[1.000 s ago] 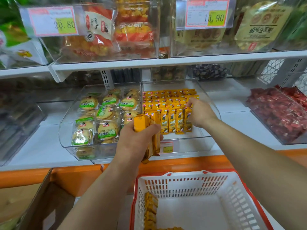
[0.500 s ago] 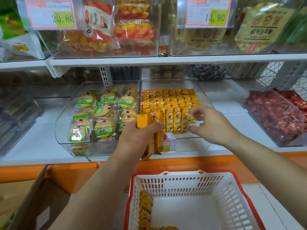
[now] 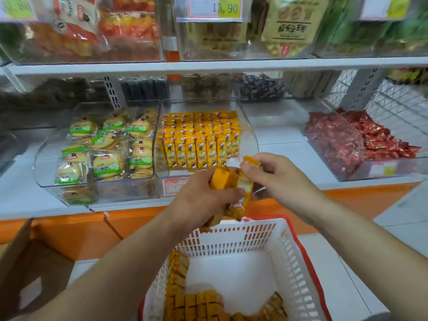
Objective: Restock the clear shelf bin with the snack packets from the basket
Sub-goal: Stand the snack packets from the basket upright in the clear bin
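Gripping a bunch point(image 3: 221, 179) of yellow packets: left hand point(image 3: 201, 202), fingers curled round it, mid-frame. Right hand point(image 3: 275, 179) sits just at its 3 o'clock, with thumb and fingertips pinching the top end of one packet point(image 3: 245, 189). That packet hangs down against the bunch, touching it. Can't tell if its lower end is also inside the left hand's grip. Both hands are above the basket's far rim, in front of the bin.

Basket point(image 3: 231, 237) at 6 o'clock: white slotted walls, red rim. Loose packets point(image 3: 203, 302) lie along its left wall and near edge, with bare white floor between them.

Bin point(image 3: 251, 135) at 12 o'clock from the hands: clear, on the lower shelf. Stock point(image 3: 199, 144) inside is the same yellow packets in tight rows. The front row is upright and face-on, and the rows behind step up toward the back. The rows fill the bin's left and middle.

Cookie bin point(image 3: 41, 163) is right beside it at 9 o'clock, holding round cookies point(image 3: 106, 163) with green labels. Candy bin point(image 3: 361, 172) at 3 o'clock, well apart, holds red wrapped pieces point(image 3: 379, 140).

Upper shelf point(image 3: 278, 63) at 12 o'clock, price tag point(image 3: 214, 8) reading 13.90. Orange ledge point(image 3: 69, 232) runs under the lower shelf. Cardboard box point(image 3: 30, 274) at 8 o'clock.
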Demonstrator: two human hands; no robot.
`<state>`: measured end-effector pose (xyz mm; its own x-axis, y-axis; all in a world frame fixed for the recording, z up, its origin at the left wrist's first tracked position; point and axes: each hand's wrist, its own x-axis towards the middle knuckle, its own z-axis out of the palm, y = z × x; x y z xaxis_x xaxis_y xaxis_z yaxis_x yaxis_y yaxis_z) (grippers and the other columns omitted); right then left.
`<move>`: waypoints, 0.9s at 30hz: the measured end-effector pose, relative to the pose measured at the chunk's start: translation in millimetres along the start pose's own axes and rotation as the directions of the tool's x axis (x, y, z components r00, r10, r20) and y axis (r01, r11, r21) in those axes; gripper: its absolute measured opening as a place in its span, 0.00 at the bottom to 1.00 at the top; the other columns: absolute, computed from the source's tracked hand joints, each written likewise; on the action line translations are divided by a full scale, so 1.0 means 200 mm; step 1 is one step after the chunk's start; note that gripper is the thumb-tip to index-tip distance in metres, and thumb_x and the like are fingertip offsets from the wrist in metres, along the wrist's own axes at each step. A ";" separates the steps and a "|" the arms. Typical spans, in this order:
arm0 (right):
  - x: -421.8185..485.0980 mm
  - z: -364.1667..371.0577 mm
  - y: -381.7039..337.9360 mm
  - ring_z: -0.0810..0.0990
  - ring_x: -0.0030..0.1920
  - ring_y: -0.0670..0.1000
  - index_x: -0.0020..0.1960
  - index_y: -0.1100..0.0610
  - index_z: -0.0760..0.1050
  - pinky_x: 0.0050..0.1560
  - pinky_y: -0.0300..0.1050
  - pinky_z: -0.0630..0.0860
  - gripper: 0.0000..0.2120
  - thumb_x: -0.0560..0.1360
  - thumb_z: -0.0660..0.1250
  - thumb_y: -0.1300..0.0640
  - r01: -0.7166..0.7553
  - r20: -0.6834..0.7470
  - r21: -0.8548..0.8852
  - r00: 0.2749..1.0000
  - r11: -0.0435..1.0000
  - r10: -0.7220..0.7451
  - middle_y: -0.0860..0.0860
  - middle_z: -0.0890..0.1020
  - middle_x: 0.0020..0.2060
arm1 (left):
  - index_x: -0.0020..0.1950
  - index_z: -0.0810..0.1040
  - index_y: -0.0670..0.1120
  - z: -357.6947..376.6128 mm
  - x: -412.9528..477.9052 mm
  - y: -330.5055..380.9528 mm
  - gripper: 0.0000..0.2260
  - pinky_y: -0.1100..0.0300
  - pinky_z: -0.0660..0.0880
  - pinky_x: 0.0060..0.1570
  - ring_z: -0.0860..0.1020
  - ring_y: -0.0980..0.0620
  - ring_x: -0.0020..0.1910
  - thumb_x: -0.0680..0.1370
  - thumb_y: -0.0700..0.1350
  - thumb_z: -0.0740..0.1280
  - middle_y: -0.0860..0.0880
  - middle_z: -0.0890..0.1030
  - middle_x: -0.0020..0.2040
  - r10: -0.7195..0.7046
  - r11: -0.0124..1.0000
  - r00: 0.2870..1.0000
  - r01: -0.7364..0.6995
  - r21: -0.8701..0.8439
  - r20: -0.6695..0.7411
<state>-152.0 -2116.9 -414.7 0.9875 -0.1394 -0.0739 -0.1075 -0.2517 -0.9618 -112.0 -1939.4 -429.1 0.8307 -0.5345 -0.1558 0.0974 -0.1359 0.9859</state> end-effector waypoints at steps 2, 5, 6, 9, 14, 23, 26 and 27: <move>0.01 -0.04 0.01 0.81 0.34 0.53 0.51 0.60 0.78 0.42 0.50 0.81 0.08 0.80 0.66 0.54 -0.003 -0.043 0.113 0.999 0.994 0.008 0.61 0.83 0.39 | 0.57 0.83 0.50 0.01 0.01 0.00 0.11 0.56 0.82 0.40 0.87 0.45 0.43 0.76 0.42 0.75 0.43 0.88 0.46 -0.039 0.996 0.999 0.037 -0.077 -0.021; 0.02 -0.08 0.03 0.85 0.37 0.55 0.50 0.58 0.77 0.42 0.48 0.82 0.05 0.81 0.66 0.56 -0.018 -0.080 0.209 0.996 0.978 0.036 0.53 0.85 0.39 | 0.59 0.81 0.48 -0.01 0.03 0.01 0.13 0.58 0.82 0.38 0.87 0.45 0.45 0.76 0.44 0.75 0.44 0.88 0.45 -0.074 0.989 0.995 0.066 -0.131 -0.059; 0.03 -0.08 0.04 0.86 0.39 0.56 0.51 0.57 0.76 0.43 0.49 0.82 0.03 0.81 0.66 0.57 -0.029 -0.082 0.219 0.995 0.975 0.048 0.54 0.84 0.40 | 0.59 0.81 0.48 -0.02 0.03 0.01 0.12 0.60 0.81 0.36 0.87 0.45 0.44 0.76 0.44 0.75 0.44 0.88 0.44 -0.076 0.989 0.994 0.064 -0.131 -0.082; 0.04 -0.10 0.06 0.86 0.39 0.54 0.52 0.53 0.76 0.44 0.52 0.82 0.05 0.79 0.65 0.60 -0.055 -0.067 0.072 0.996 0.996 0.060 0.54 0.82 0.41 | 0.54 0.83 0.47 -0.05 0.05 0.01 0.09 0.62 0.79 0.33 0.87 0.49 0.40 0.76 0.47 0.75 0.46 0.87 0.42 -0.058 0.994 0.982 0.041 -0.097 -0.178; 0.01 -0.04 0.04 0.79 0.37 0.50 0.42 0.52 0.78 0.44 0.51 0.75 0.06 0.76 0.70 0.52 0.017 0.187 -0.223 0.982 0.975 0.026 0.54 0.82 0.37 | 0.47 0.85 0.46 -0.09 0.07 -0.01 0.08 0.63 0.77 0.30 0.81 0.55 0.31 0.76 0.50 0.75 0.49 0.84 0.34 -0.015 1.000 0.962 0.008 -0.027 -0.274; 0.04 0.01 0.06 0.85 0.40 0.59 0.65 0.38 0.71 0.40 0.52 0.83 0.27 0.73 0.75 0.60 0.057 0.272 -0.055 0.961 0.997 -0.040 0.55 0.78 0.53 | 0.51 0.83 0.48 -0.09 0.05 0.01 0.08 0.63 0.75 0.27 0.82 0.54 0.31 0.76 0.50 0.75 0.48 0.86 0.37 -0.043 0.998 0.980 0.035 -0.047 -0.195; 0.07 -0.02 0.04 0.85 0.42 0.60 0.58 0.46 0.76 0.46 0.59 0.84 0.20 0.72 0.75 0.64 0.072 0.138 -0.031 0.988 0.997 -0.067 0.57 0.78 0.53 | 0.56 0.82 0.40 -0.12 0.06 0.04 0.07 0.57 0.80 0.32 0.84 0.51 0.38 0.79 0.40 0.71 0.41 0.86 0.49 -0.112 0.983 0.980 0.085 -0.163 -0.167; 0.08 -0.03 0.03 0.84 0.40 0.58 0.55 0.49 0.76 0.47 0.58 0.83 0.18 0.71 0.76 0.65 0.093 0.083 -0.067 0.993 0.993 -0.087 0.56 0.79 0.54 | 0.56 0.81 0.39 -0.13 0.06 0.04 0.07 0.53 0.83 0.37 0.84 0.50 0.40 0.79 0.36 0.68 0.41 0.86 0.52 -0.112 0.980 0.981 0.083 -0.180 -0.158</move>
<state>-137.6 -2127.1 -420.6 0.9992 -0.0370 -0.0115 -0.0230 -0.3275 -0.9446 -87.9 -1925.0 -421.3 0.8907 -0.3773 -0.2535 0.2627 -0.0277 0.9645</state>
